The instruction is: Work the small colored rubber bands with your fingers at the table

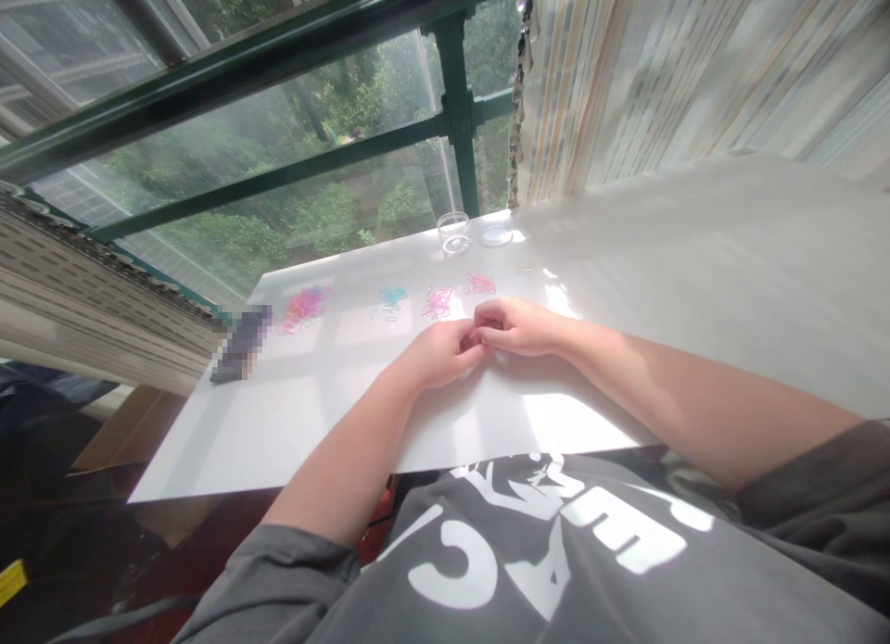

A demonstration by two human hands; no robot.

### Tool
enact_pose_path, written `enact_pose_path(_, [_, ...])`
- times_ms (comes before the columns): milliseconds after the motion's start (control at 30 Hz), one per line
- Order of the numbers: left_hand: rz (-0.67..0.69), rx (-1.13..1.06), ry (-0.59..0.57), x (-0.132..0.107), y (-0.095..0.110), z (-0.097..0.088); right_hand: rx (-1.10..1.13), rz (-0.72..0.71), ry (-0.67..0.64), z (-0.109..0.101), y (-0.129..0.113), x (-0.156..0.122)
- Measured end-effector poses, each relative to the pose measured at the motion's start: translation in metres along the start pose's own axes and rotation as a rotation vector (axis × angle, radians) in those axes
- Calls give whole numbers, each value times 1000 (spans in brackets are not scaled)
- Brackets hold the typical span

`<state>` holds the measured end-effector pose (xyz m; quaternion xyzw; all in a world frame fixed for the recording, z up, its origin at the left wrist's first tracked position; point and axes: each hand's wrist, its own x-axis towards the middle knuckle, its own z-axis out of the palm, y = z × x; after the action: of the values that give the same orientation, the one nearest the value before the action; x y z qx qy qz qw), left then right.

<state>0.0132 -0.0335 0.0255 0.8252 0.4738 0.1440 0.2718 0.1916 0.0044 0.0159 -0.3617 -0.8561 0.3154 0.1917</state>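
Observation:
My left hand (pixel 445 355) and my right hand (pixel 520 327) meet over the white table, their fingertips touching and curled in a pinch. Whatever sits between the fingers is too small or too hidden to make out. Just beyond them lie a pink pile (pixel 439 301) and another pink pile (pixel 481 284) of thin, looped little pieces. Left of these is a teal pile (pixel 393 298) of similar pieces. Farther left spreads a mixed pile (pixel 304 309) of pink, orange and purple ones.
Near the table's far edge stands a clear cup (pixel 454 234), with a clear round lid (pixel 496 235) beside it. A dark blurred-out object (pixel 243 345) rests at the left edge of the white table (pixel 278 440). Behind are a green-framed window (pixel 455 97) and a striped curtain (pixel 626 69).

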Motion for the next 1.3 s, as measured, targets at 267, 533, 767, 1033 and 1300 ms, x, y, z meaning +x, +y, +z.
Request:
enact_pose_path(267, [-5, 4, 5, 0, 1, 0, 4, 8, -7, 0, -2, 0])
enact_pose_path(533, [-3, -12, -3, 0, 0, 0, 0, 15, -7, -1, -3, -1])
enact_pose_path(767, [0, -11, -2, 0, 0, -1, 6, 4, -9, -1, -2, 0])
enact_pose_path(1033, [-10, 1, 10, 0, -1, 1, -1, 12, -9, 0, -1, 0])
enact_pose_path(1300, [-26, -15, 9, 0, -2, 1, 0, 12, 8, 0, 0, -1])
